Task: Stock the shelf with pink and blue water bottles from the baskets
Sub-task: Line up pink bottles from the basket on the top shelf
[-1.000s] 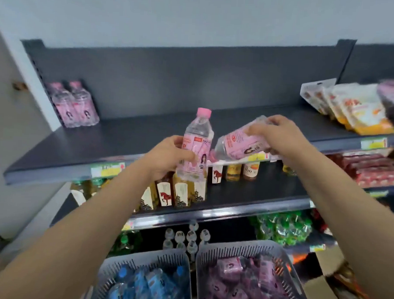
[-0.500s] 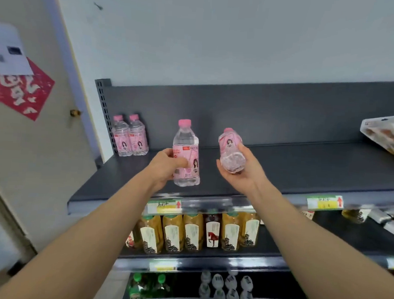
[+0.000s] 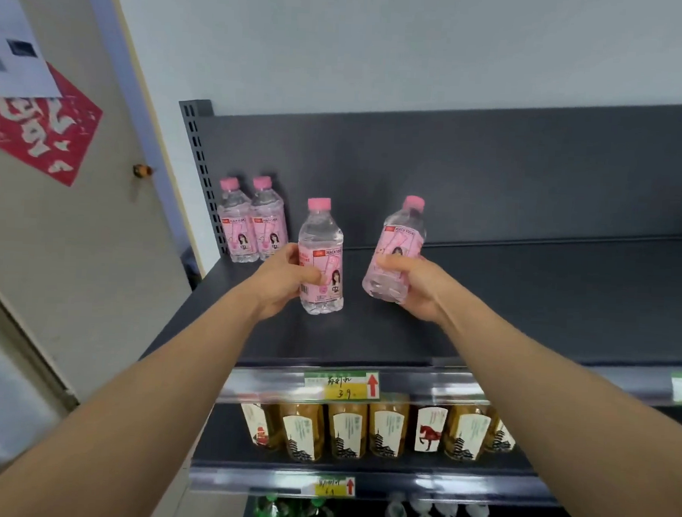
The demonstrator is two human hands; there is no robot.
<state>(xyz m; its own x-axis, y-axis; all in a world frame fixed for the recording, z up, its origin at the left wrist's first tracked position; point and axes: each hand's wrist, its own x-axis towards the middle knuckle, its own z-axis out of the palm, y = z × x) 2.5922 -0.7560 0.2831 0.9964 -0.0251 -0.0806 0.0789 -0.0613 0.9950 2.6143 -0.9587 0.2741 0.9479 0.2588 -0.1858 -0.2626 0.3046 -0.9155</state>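
The left hand point(image 3: 287, 279) grips a clear plastic water bottle with a pink cap and pink label point(image 3: 323, 257) around its middle, with the thumb across the front of the label and the fingers curled behind. This bottle stands upright over the dark grey metal top shelf point(image 3: 505, 304); whether its base touches the shelf cannot be told. The right hand point(image 3: 414, 291) clamps a second pink-capped clear bottle point(image 3: 400, 245) by its lower half, tilted with its cap leaning up and to the right, just beside the first bottle and apart from it. The two hands are near each other but not touching.

In the shelf's back left corner, two more pink-capped bottles point(image 3: 251, 225) stand upright side by side against the back panel, well behind the left hand.

The pink labels read "PEACH SODA" along a top band and carry a small picture of a figure with dark hair. On the shelf's front rail is a green and yellow price tag point(image 3: 341, 385) with a red arrow, handwritten characters and "3.9". Below it stand amber drink bottles with white labels point(image 3: 343, 428), most printed with a dark pagoda and one with a red horse point(image 3: 427, 429). A second yellow tag point(image 3: 335, 486) on the lower rail is too blurred to read.
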